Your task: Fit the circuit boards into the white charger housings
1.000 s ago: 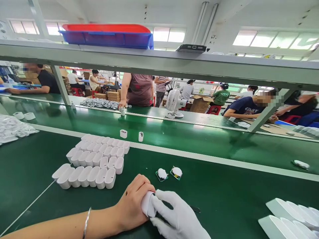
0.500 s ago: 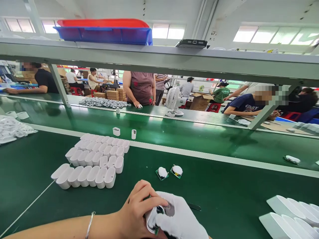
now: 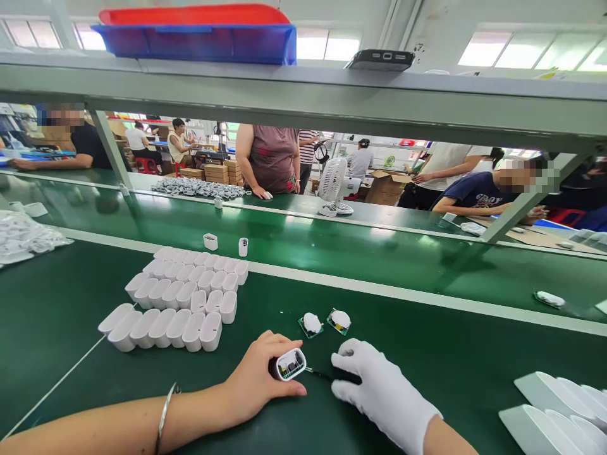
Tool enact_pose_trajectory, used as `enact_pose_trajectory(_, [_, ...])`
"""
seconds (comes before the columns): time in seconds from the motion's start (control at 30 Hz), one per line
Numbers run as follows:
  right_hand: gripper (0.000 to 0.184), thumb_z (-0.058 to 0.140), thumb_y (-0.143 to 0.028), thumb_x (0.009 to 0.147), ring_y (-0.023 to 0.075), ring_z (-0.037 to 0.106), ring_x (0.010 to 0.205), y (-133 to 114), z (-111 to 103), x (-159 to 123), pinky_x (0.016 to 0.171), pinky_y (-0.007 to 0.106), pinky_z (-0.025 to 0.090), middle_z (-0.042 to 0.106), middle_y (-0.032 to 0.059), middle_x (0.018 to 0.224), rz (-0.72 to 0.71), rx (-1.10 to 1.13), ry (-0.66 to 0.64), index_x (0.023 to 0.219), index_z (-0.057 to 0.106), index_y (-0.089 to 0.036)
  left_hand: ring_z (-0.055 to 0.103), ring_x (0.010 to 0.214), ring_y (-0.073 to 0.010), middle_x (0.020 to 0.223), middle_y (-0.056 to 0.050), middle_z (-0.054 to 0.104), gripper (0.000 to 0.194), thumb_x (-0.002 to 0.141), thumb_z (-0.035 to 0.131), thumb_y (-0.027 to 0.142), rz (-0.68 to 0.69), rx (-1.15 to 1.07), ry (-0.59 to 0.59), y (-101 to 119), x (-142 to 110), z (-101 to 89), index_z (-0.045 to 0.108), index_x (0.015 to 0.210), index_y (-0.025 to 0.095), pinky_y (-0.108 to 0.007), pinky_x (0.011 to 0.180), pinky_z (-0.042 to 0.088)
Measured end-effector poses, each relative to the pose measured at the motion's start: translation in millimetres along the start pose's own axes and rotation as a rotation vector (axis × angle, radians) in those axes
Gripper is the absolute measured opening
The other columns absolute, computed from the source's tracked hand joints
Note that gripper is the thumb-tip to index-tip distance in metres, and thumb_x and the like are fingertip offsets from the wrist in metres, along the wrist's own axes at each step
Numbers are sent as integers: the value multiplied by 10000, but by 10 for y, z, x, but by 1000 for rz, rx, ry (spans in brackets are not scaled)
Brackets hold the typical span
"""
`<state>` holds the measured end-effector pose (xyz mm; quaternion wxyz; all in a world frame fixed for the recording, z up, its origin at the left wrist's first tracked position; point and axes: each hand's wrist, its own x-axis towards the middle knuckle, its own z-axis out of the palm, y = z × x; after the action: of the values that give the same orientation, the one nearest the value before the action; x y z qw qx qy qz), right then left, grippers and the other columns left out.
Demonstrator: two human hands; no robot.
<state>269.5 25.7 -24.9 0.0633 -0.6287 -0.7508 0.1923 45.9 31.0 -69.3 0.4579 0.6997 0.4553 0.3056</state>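
My bare left hand [image 3: 256,379] is closed round a small white charger shell [image 3: 290,364], its open end with the circuit inside facing me. My right hand [image 3: 379,388], in a white glove, pinches thin black tweezers [image 3: 322,375] whose tip reaches the shell's opening. Both hands rest on the green bench mat [image 3: 71,316]. Two small green circuit boards with white caps [image 3: 325,322] lie just beyond the hands. Rows of empty white shells [image 3: 180,300] stand to the left.
More white shells [image 3: 554,411] lie at the lower right. Two single shells [image 3: 225,244] stand on the conveyor belt [image 3: 332,253]. A shelf overhead holds a blue and red bin [image 3: 194,35] and a phone [image 3: 382,60]. Other workers and a small fan [image 3: 334,186] are across the line.
My hands have come apart. The left hand turned the shell so that its open end shows, and the gloved right hand moved right, now touching it only with the tweezers.
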Motion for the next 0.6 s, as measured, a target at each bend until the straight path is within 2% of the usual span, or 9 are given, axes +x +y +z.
enact_pose_trajectory(0.07, [140, 538, -228, 777, 207, 633, 793, 20, 66, 30, 722, 344, 498, 665, 27, 915, 4, 31, 35, 729, 666, -253, 527, 972, -251, 1028, -58, 650, 492, 662, 818, 318, -53, -42, 2, 23, 4, -1, 687, 1130, 242, -388, 896, 404])
enact_pose_trajectory(0.17, [171, 475, -280, 860, 180, 627, 705, 32, 128, 45, 644, 296, 497, 672, 19, 800, 19, 136, 86, 857, 643, -246, 524, 923, -238, 970, -48, 638, 520, 671, 792, 256, -97, -43, 24, 33, 1, 12, 660, 1174, 228, -372, 863, 400])
enact_pose_trajectory(0.23, [214, 427, -268, 896, 165, 620, 678, 37, 128, 35, 606, 269, 482, 680, 12, 777, -98, 146, 177, 946, 635, -251, 518, 897, -233, 931, -40, 627, 504, 677, 779, 257, -106, -18, 24, 30, 1, 18, 665, 1167, 236, -362, 836, 400])
enact_pose_trajectory(0.33, [313, 426, -85, 845, 137, 588, 677, 14, 87, 1, 623, 242, 427, 682, -5, 790, -416, -55, 408, 976, 638, -274, 528, 869, -225, 882, -30, 613, 487, 675, 771, 267, -117, 4, 17, 21, 9, 17, 676, 1152, 248, -348, 814, 408])
enact_pose_trajectory(0.4, [384, 427, 21, 780, 125, 533, 624, -31, 57, -24, 623, 246, 370, 658, -20, 733, -555, -234, 517, 935, 633, -264, 541, 869, -221, 871, -27, 612, 479, 670, 769, 269, -122, 13, 14, 15, 13, 15, 683, 1140, 253, -344, 817, 415])
enact_pose_trajectory(0.5, [405, 431, 78, 737, 119, 468, 575, -103, 46, -45, 616, 268, 307, 634, -28, 707, -604, -370, 621, 923, 611, -234, 555, 878, -222, 875, -23, 620, 478, 658, 770, 262, -111, 25, 17, 4, 11, 19, 688, 1130, 260, -344, 819, 431])
enact_pose_trajectory(0.6, [387, 427, 75, 736, 125, 435, 560, -141, 75, -29, 596, 286, 279, 620, -30, 695, -603, -385, 645, 899, 603, -229, 573, 891, -225, 891, -23, 622, 480, 651, 766, 231, -96, 20, 19, -10, 2, 29, 690, 1124, 264, -352, 830, 443])
